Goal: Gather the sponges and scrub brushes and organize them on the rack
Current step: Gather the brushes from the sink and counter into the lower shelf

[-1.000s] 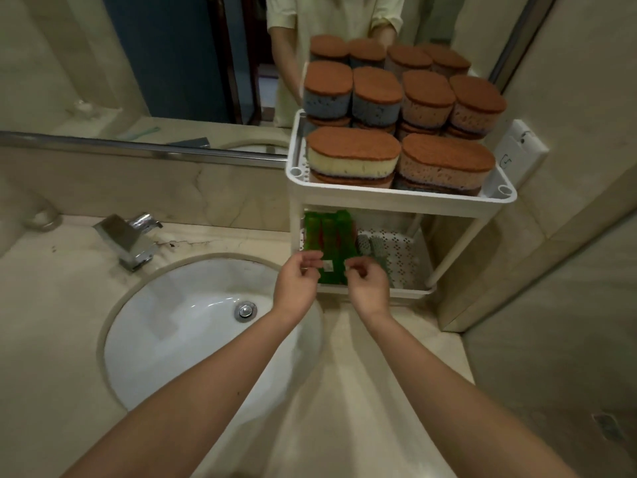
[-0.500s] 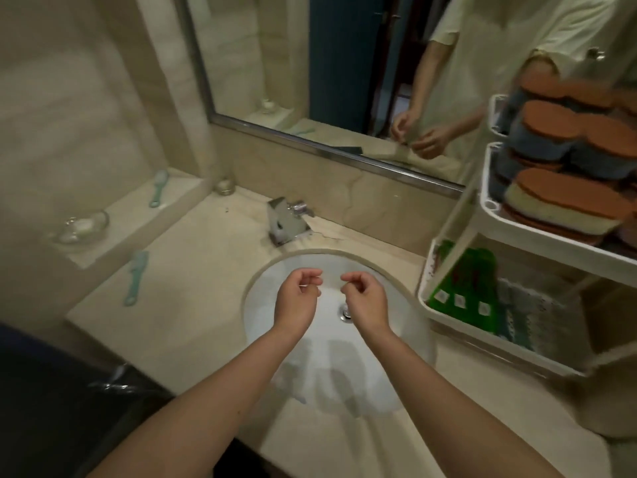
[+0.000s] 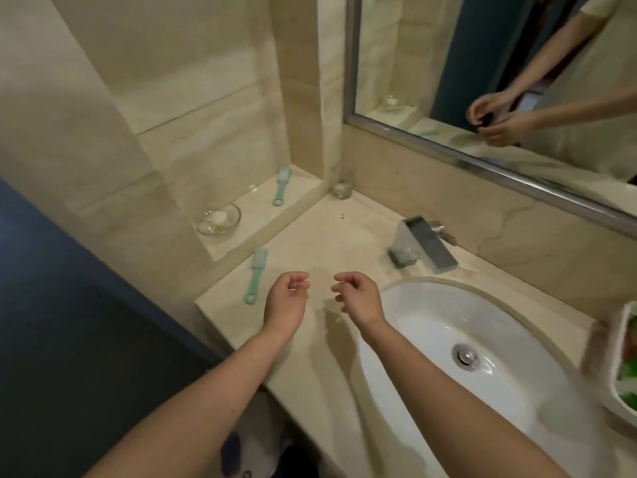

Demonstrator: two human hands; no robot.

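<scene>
Teal brush (image 3: 254, 276) now near left hand (image 3: 286, 305), right hand (image 3: 358, 298); fingers loosely curled, empty.

Your left hand (image 3: 286, 301) and right hand (image 3: 358, 298) hover side by side over the counter (image 3: 331, 243), fingers loosely curled, holding nothing. Bare counter runs ahead of both hands to the back wall (image 3: 413, 188). Just left of your left hand a teal scrub brush (image 3: 255, 276) lies flat, with nothing between. Beyond it a raised ledge (image 3: 256, 201) steps up, carrying a glass bowl (image 3: 219, 219) and a second brush (image 3: 281, 186), apart from each other. A small glass (image 3: 342, 188) stands in the far corner. Ahead and right of your right hand the faucet (image 3: 422, 248) juts up. The sink basin (image 3: 431, 322) opens just right of that hand. The rack (image 3: 620, 339) sits far right.
</scene>
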